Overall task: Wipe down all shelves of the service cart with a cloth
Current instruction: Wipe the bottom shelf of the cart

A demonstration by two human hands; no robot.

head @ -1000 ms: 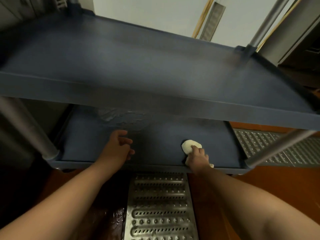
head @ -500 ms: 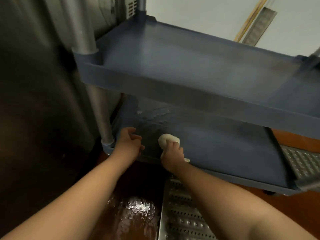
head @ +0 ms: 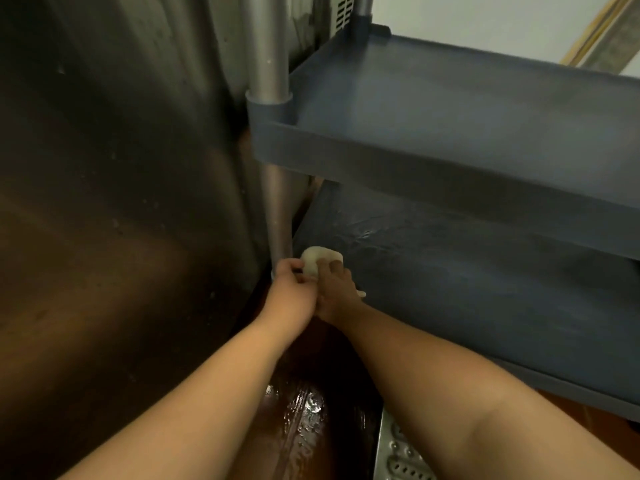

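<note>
Bunching into a pale, rounded wad, the cloth (head: 313, 260) sits at the near left corner of the cart's lower shelf (head: 467, 289), just beside the grey metal post (head: 277, 209). That dark blue shelf shows wet streaks past the cloth, and the upper shelf (head: 450, 109) overhangs it. Your right hand (head: 334, 292) lies on top of the cloth with fingers stretched forward over it, pressing it down; a scrap of cloth peeks out by the wrist. Your left hand (head: 292, 289) is tight against the right, its fingers curled and touching the cloth's left edge, though you cannot tell whether they actually pinch it. Below your forearms the brown floor (head: 301, 427) glistens wet.
</note>
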